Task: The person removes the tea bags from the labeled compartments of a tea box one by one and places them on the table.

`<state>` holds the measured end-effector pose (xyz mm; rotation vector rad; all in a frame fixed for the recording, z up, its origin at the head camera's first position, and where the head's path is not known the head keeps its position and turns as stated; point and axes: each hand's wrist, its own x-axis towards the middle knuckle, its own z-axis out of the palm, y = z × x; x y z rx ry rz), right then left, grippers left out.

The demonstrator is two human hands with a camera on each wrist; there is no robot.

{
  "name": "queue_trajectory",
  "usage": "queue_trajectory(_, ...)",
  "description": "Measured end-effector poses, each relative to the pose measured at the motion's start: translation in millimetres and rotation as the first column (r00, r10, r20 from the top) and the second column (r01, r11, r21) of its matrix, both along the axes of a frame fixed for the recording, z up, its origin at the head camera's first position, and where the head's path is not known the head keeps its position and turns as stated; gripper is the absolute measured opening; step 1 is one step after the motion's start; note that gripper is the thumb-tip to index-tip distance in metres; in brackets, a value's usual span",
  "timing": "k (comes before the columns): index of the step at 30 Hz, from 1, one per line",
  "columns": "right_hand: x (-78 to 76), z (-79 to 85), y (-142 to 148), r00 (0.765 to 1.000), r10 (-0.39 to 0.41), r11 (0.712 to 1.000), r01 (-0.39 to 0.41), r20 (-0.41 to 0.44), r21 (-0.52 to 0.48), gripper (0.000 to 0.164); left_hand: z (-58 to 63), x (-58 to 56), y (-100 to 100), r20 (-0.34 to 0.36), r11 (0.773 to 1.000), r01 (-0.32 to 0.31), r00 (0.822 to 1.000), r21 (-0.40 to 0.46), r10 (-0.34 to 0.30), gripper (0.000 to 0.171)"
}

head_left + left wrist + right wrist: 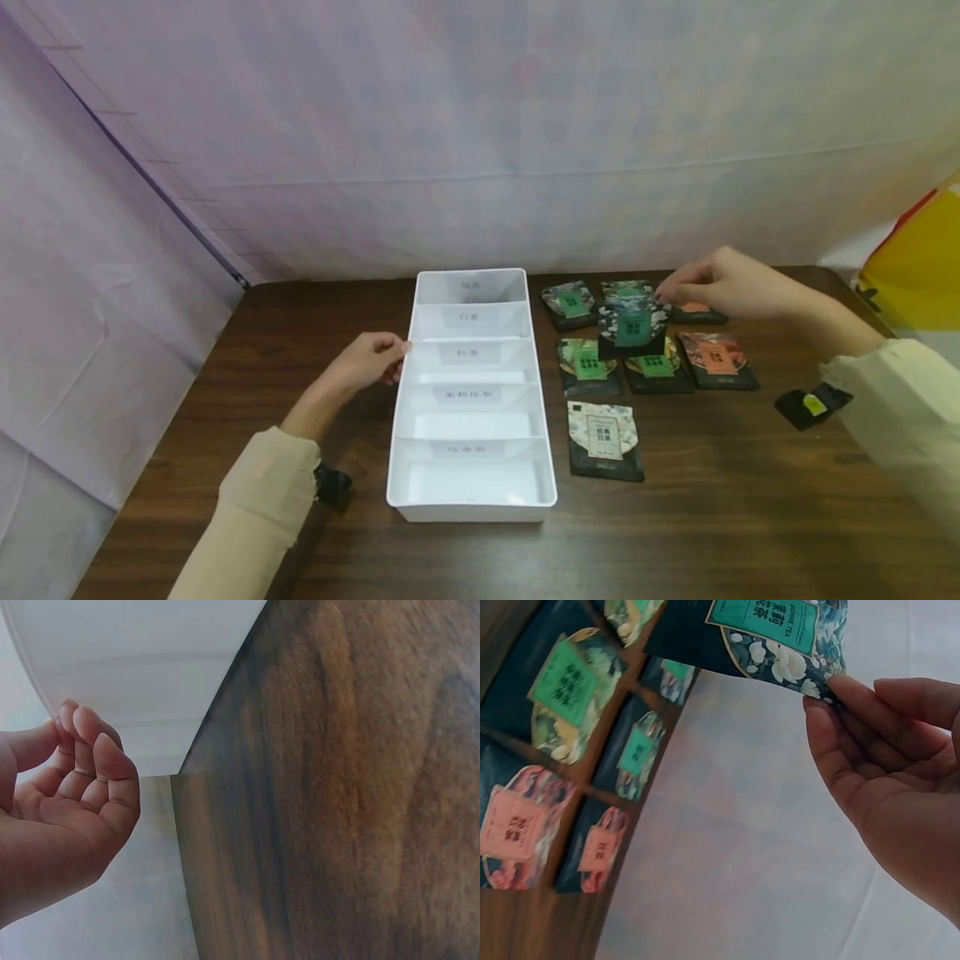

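My right hand (705, 279) pinches a tea sachet (632, 329) by its upper right corner, holding it up over the other sachets. In the right wrist view this sachet (787, 664) shows a teal label, white flowers and "jasmine tea" lettering. My left hand (366, 360) pinches the left rim of a long white divided box (474, 513), with thumb and fingertips on the edge, as the left wrist view also shows (82, 776). The box has several compartments in a row, each with a printed Chinese label on its divider and no sachet in sight.
Right of the box lie several sachets in rows: green-labelled ones (589, 367), orange-labelled ones (717, 361) and a white-topped one (604, 439) nearest the front. A white cloth (375, 125) hangs behind the brown wooden table (675, 533).
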<state>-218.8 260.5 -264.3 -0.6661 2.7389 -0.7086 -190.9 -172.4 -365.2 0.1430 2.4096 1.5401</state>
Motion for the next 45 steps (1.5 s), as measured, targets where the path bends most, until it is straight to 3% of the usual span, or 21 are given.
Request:
queue_trajectory(7,5.2,-7.9,15,0.996,-0.026,0.999,0.025,0.085,0.02,0.031,1.1,0.3,0,0.003,1.0,0.004,1.0,0.009,-0.004,0.022)
queue_trajectory(20,12.6,-30.3,44,0.985,0.017,1.0,-0.019,0.173,0.011,0.024,0.7,0.3,0,-0.001,1.0,0.015,1.0,-0.001,-0.015,0.022)
queue_trajectory(30,13.6,-57.0,56,0.974,0.091,0.996,-0.085,0.206,-0.038,0.02,-0.9,0.1,-1,-0.01,1.0,0.016,1.0,0.004,-0.016,0.022)
queue_trajectory(45,17.9,-84.4,61,0.95,0.214,0.975,-0.192,0.227,-0.115,0.02,-1.0,0.2,-1,-0.013,1.0,0.012,1.0,0.009,-0.012,0.023)
